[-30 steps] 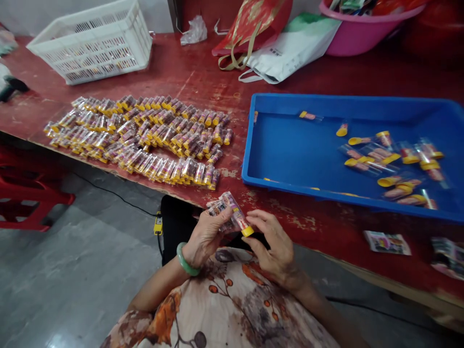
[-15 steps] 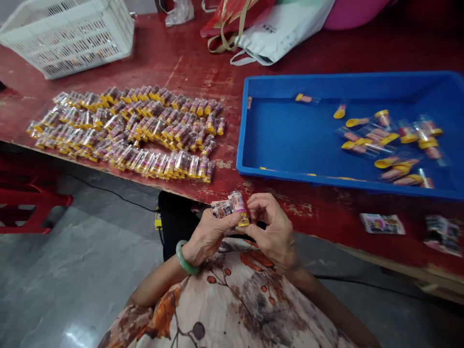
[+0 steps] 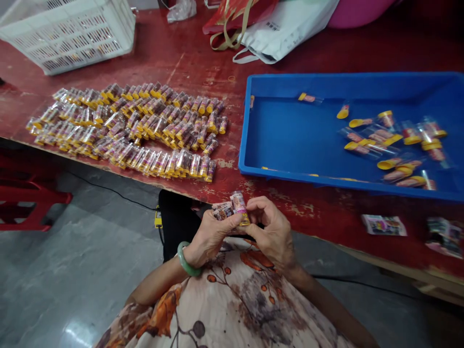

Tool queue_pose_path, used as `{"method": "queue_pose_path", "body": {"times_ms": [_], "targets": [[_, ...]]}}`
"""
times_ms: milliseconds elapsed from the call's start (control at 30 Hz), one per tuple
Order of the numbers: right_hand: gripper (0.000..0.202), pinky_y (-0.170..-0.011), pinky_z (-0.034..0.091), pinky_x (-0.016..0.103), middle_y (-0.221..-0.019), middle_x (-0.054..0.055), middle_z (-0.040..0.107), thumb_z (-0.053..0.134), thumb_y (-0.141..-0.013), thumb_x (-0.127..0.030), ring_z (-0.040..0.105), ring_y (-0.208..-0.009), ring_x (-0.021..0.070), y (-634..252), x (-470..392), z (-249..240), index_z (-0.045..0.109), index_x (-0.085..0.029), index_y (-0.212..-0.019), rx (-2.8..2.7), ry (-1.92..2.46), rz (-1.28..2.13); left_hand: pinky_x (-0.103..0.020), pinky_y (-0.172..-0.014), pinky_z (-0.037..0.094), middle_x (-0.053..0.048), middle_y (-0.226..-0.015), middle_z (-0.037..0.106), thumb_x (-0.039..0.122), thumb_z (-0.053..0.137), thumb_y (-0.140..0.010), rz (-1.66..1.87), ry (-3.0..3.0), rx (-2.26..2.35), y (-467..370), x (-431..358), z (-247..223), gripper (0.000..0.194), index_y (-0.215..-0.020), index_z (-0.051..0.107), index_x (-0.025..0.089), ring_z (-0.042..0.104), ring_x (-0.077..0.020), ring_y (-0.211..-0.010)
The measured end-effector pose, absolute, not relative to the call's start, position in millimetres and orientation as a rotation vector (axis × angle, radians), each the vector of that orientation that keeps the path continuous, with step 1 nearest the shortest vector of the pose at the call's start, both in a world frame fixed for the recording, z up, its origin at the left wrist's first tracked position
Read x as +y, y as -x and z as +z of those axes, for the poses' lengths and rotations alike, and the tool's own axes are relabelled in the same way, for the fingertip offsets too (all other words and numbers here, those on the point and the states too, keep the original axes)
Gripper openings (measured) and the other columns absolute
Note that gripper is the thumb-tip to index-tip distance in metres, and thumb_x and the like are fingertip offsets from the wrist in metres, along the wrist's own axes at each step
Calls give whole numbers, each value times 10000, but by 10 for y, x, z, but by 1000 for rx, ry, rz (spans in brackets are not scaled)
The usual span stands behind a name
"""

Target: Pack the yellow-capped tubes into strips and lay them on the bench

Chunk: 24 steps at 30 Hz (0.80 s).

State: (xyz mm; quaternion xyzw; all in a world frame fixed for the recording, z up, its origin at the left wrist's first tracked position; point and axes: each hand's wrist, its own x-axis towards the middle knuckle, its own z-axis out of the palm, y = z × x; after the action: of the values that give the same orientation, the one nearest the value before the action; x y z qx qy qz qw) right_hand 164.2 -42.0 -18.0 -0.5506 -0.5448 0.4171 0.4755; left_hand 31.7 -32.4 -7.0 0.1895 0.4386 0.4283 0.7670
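Note:
My left hand (image 3: 212, 237) is closed, its thumb pressing a small clear plastic tube (image 3: 238, 203) with a printed wrapper and a yellow end. Tucked beside the tube in the same hand are several printed paper labels (image 3: 222, 210). My right hand (image 3: 273, 237) is curled in from the other side, thumb and fingertips at the tube's right edge; their exact contact is partly hidden. Both hands are just in front of the table edge, above my lap. On the table to the right are a flat label (image 3: 384, 225) and a stack of labels (image 3: 445, 237).
Rows of wrapped yellow-ended tubes (image 3: 152, 162) cover the left of the red table (image 3: 203, 63). A blue tray (image 3: 290, 145) at right holds several unwrapped tubes (image 3: 395, 164). Behind are a white basket (image 3: 83, 43) and bags (image 3: 279, 34). A red stool (image 3: 32, 203) is at left.
The tube and labels stay in my left hand. My right fingers have shifted very slightly at the tube; the whole view has moved a little.

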Motion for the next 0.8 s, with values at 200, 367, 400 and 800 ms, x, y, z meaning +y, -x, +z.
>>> {"method": "queue_pose_path", "body": {"times_ms": [200, 367, 400, 800], "targets": [[179, -533, 403, 255, -792, -13, 529, 665, -723, -206, 435, -583, 102, -1642, -429, -250, 537, -211, -847, -1314, 1374, 1032, -282, -651, 517, -22, -729, 665, 311, 856, -589, 922, -387, 980, -313, -330, -81, 333, -800, 685, 119, 614, -137, -626], [340, -488, 398, 247, -625, -51, 486, 770, -639, -271, 447, -538, 113, -1748, -351, -243, 599, -215, -928, -1411, 1429, 1130, -272, -608, 513, -48, -720, 670, 361, 872, -548, 913, -340, 950, -228, -300, -99, 414, -808, 683, 101, 617, -140, -591], [422, -482, 405, 246, -644, -44, 515, 798, -609, -282, 457, -538, 113, -1775, -308, -220, 608, -216, -980, -1423, 1392, 1202, -264, -590, 507, -45, -700, 663, 370, 872, -546, 913, -340, 940, -186, -291, -102, 417, -798, 678, 100, 613, -136, -571], [288, -525, 417, 241, -705, 10, 651, 728, -690, -373, 551, -584, 119, -1136, 472, 159, 689, -173, -893, -1473, 1229, 1761, -291, -577, 550, -64, -677, 682, 399, 827, -615, 881, -595, 893, 510, -171, -37, 383, -811, 693, 99, 643, -163, -543]]}}
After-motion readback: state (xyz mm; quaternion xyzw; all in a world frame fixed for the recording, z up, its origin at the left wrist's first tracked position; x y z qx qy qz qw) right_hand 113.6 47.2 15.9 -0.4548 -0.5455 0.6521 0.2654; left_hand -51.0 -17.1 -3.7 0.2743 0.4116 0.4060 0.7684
